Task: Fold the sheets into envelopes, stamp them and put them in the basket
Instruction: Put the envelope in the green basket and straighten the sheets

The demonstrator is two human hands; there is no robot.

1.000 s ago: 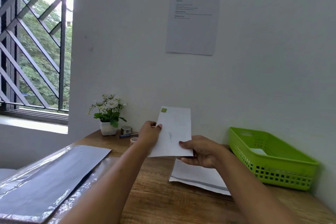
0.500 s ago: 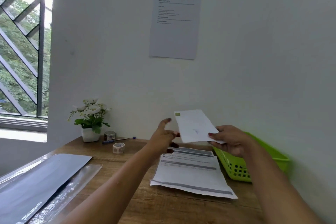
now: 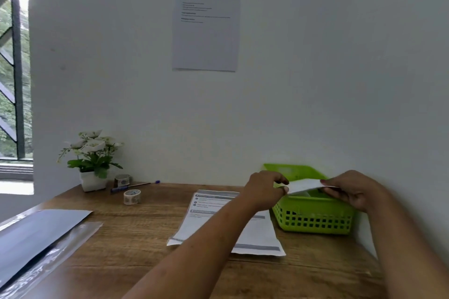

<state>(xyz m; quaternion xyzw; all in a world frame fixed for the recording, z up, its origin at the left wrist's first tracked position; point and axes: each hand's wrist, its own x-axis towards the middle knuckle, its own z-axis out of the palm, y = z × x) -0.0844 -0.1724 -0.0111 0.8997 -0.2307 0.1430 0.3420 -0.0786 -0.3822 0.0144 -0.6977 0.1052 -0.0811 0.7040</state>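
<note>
One envelope [image 3: 303, 185], ends pinched by left hand [image 3: 263, 189] and right hand [image 3: 349, 189], above basket [image 3: 313, 222].

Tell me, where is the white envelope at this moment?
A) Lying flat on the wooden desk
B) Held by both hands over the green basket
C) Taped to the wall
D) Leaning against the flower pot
B: the left hand and the right hand each pinch an end of the envelope, holding it just above the green basket.
</note>
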